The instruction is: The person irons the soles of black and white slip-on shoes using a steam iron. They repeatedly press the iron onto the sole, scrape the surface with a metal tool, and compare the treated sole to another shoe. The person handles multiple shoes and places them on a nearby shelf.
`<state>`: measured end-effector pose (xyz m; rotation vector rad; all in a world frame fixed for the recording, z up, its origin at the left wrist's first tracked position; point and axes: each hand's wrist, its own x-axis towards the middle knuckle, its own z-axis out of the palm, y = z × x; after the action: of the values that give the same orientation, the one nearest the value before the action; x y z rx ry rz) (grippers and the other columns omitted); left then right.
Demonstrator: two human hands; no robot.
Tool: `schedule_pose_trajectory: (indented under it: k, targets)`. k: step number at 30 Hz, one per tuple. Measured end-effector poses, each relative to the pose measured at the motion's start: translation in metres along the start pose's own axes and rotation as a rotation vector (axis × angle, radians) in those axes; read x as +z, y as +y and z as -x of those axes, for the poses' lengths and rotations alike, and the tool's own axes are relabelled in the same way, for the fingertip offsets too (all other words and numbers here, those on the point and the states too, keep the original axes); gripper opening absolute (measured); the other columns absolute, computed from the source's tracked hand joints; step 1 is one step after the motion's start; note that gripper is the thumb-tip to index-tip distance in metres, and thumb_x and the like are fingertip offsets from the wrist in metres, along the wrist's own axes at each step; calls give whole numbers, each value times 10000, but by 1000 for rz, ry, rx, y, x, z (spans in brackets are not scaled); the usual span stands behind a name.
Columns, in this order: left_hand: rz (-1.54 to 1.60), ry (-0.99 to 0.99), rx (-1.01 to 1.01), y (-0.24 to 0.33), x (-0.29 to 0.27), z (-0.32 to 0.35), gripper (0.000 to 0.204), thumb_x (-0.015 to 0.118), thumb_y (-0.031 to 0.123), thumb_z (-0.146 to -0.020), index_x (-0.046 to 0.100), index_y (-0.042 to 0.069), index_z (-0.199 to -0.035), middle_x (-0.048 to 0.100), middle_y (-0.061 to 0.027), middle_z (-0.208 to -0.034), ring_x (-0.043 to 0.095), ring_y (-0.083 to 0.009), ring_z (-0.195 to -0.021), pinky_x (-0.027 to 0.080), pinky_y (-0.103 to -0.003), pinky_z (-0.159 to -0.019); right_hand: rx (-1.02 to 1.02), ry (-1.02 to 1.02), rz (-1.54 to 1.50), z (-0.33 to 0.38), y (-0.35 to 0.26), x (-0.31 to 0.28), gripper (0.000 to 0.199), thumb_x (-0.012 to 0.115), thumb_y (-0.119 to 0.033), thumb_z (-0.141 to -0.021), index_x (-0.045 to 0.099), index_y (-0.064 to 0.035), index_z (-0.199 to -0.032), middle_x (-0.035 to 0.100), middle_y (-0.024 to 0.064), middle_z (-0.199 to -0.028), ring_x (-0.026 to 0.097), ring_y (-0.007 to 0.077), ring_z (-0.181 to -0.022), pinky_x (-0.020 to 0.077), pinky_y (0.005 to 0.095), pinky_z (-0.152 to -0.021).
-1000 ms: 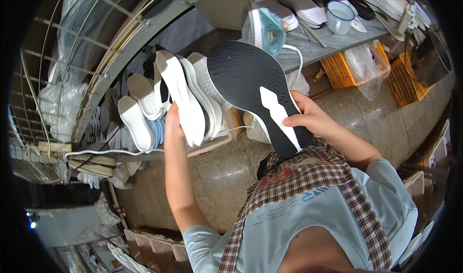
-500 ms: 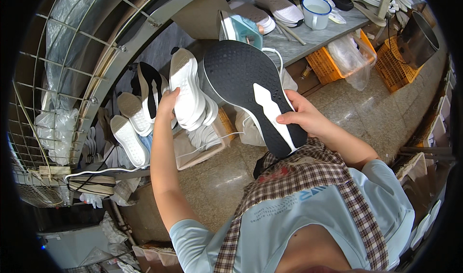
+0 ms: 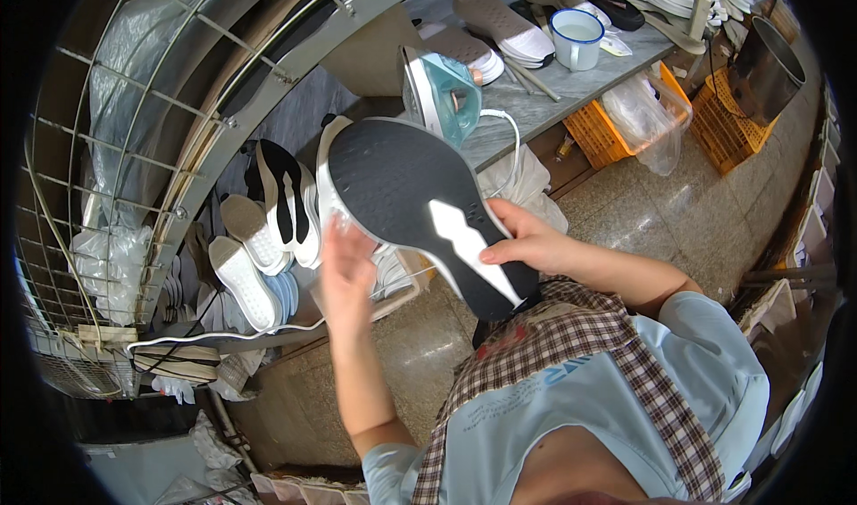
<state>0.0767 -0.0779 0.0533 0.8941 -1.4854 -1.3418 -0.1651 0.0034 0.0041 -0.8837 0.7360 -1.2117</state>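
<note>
Right hand (image 3: 527, 244) gripped black foam shoe sole with white centre strip (image 3: 420, 206), long axis far-left to near-right; left hand (image 3: 346, 269) open, touching its left edge.

A grey counter (image 3: 571, 95) is running across the top. Below it, orange crates (image 3: 607, 130) are sitting on the speckled stone floor (image 3: 678, 211). Left of the counter, a wire rack (image 3: 98, 193) is curving upward.

Iron (image 3: 437, 95) behind sole (image 3: 428, 211), on bench (image 3: 571, 103).
</note>
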Motion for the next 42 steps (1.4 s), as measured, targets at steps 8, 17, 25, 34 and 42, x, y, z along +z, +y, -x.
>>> schedule_pose_trajectory:
  k: [8, 17, 25, 34, 42]
  targets:
    - [467, 315, 55, -33, 57, 42, 655, 656, -92, -719, 348, 30, -1284, 542, -121, -1171, 575, -215, -1020, 473, -324, -890, -219, 0, 635, -39, 22, -30, 489, 693, -247, -805, 491, -24, -1190, 582, 99, -1019, 552, 150, -922, 469, 275, -789]
    - [321, 407, 143, -16, 42, 31, 542, 676, 71, -802, 394, 27, -1263, 537, -106, -1198, 549, -211, -1057, 446, -341, -922, -110, 817, 1708, -121, -18, -244, 246, 626, -170, -761, 578, 15, -915, 600, 204, -931, 577, 366, -897, 463, 438, -803]
    - [332, 463, 222, -12, 39, 8, 550, 678, 96, -810, 384, 33, -1271, 519, -93, -1220, 528, -201, -1093, 432, -335, -947, -501, 794, 1366, -121, -20, -256, 167, 612, -99, -743, 534, 17, -833, 583, 181, -833, 569, 306, -735, 450, 411, -685]
    - [399, 663, 355, -19, 56, -6, 557, 681, 95, -809, 361, 39, -1261, 542, -101, -1170, 570, -209, -1016, 495, -337, -867, -347, 459, 348, -161, -9, -184, 309, 712, -160, -798, 594, -2, -1036, 559, -25, -826, 486, 57, -728, 413, 204, -659]
    - [320, 794, 442, -13, 63, 1, 618, 727, 175, -777, 374, 26, -1262, 536, -95, -1195, 550, -214, -1064, 455, -348, -924, -283, 226, 259, -205, 6, -200, 327, 700, 10, -766, 580, 3, -1070, 616, 8, -964, 564, 78, -822, 444, 205, -740]
